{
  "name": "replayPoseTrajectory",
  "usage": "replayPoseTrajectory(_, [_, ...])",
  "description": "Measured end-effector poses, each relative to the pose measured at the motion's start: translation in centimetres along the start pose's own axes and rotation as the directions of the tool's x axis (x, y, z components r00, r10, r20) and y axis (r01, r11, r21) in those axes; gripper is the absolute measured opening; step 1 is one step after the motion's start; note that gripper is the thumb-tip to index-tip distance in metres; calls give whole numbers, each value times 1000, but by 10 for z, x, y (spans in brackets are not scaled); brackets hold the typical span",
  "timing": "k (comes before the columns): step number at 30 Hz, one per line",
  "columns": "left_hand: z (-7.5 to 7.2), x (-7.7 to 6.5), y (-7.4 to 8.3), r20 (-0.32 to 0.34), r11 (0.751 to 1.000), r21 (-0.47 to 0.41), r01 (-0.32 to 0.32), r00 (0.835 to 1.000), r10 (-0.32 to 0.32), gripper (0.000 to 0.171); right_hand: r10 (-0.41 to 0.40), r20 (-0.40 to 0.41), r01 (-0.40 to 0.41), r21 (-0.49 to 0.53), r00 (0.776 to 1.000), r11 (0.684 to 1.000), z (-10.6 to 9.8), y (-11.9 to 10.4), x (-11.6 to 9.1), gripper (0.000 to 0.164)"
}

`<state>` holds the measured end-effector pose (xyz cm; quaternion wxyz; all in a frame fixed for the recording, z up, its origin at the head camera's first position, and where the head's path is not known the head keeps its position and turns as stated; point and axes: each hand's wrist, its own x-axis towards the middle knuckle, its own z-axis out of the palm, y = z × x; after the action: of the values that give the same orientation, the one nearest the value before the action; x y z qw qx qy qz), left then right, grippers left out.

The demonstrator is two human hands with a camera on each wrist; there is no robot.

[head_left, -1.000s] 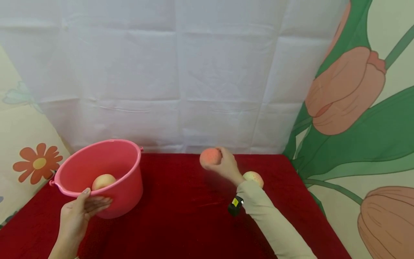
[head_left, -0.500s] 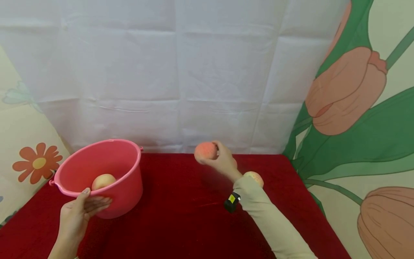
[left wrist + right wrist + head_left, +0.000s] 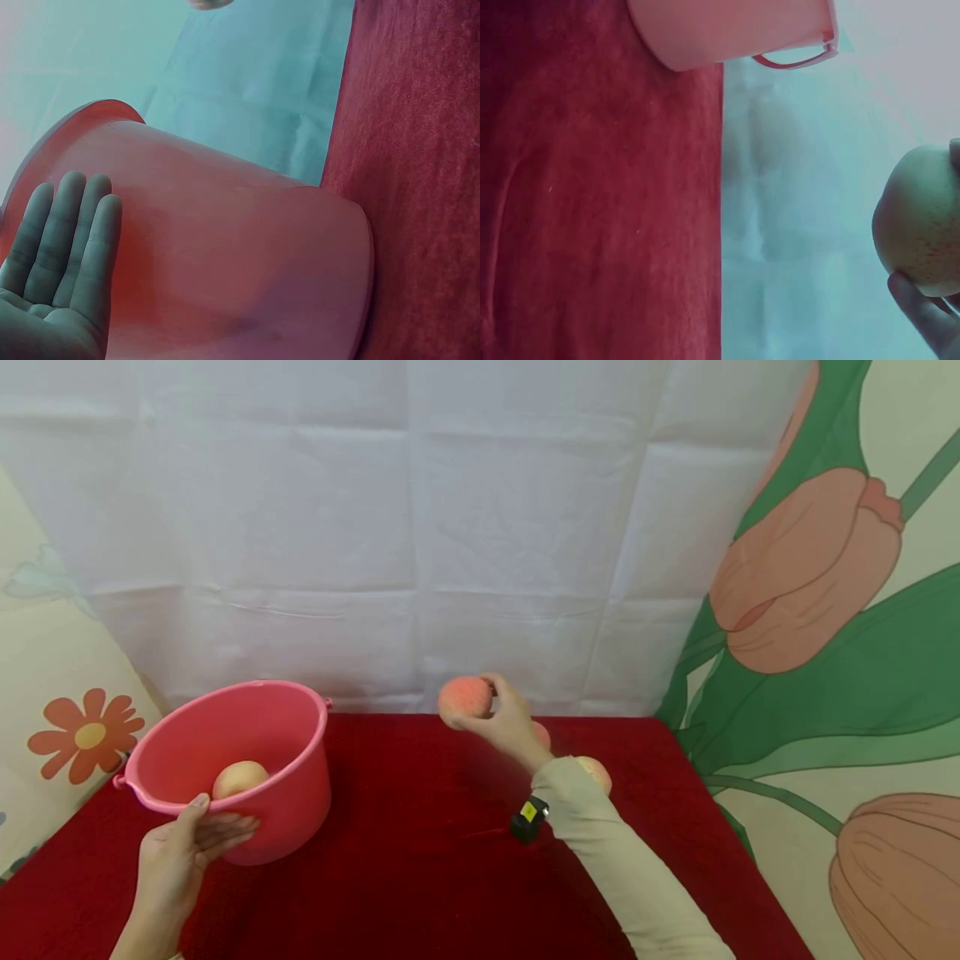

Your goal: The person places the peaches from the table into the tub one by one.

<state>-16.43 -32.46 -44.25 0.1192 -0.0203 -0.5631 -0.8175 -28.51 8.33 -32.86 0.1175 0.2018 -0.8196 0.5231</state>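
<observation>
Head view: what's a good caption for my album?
A right hand holds a round orange-pink fruit above red cloth; the left hand touches a pink plastic bucket.

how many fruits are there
4: one fruit in the bucket, another fruit in the right hand, two fruits on the cloth, partly behind the right arm. The bucket may hide more.

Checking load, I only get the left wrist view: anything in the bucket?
Observer: Yes, the head view shows one pale fruit inside the bucket.
Operator: What's in the right hand?
Observer: The right hand holds a pink fruit up off the cloth.
Operator: More fruit about?
Observer: Two show by the right arm, which partly hides both: a red fruit and a yellowish fruit.
</observation>
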Motion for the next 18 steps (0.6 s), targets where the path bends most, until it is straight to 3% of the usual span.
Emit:
replayPoseTrajectory(1, [-7, 3, -6, -6, 1000, 5, 9, 1000, -9, 40, -3, -2, 3, 0, 1000, 1000, 1, -2, 1, 63])
replayPoseTrajectory(3, [1, -2, -1, -7, 1000, -4, 13, 1000, -13, 39, -9, -4, 9, 2, 1000, 1000, 3, -5, 2, 63])
replayPoseTrajectory(5, [17, -8, 12, 1, 1000, -25, 9, 1000, -9, 38, -9, -6, 9, 0, 1000, 1000, 6, -9, 3, 63])
replayPoseTrajectory(8, [56, -25, 43, 12, 998, -61, 1, 1000, 0, 40, -18, -3, 18, 4, 1000, 1000, 12, -13, 5, 63])
replayPoseTrajectory(9, [59, -27, 45, 12, 998, -67, 3, 1000, -2, 40, -16, 1, 16, 10, 1000, 1000, 13, -15, 5, 63])
replayPoseTrajectory(13, [65, -29, 50, 9, 997, -72, 7, 1000, -6, 41, -36, 11, 35, 51, 999, 998, 22, -22, 8, 62])
replayPoseTrajectory(18, [58, -27, 45, 13, 998, -57, -5, 1000, 6, 40, -93, 5, 93, 67, 996, 993, 34, -33, 12, 62])
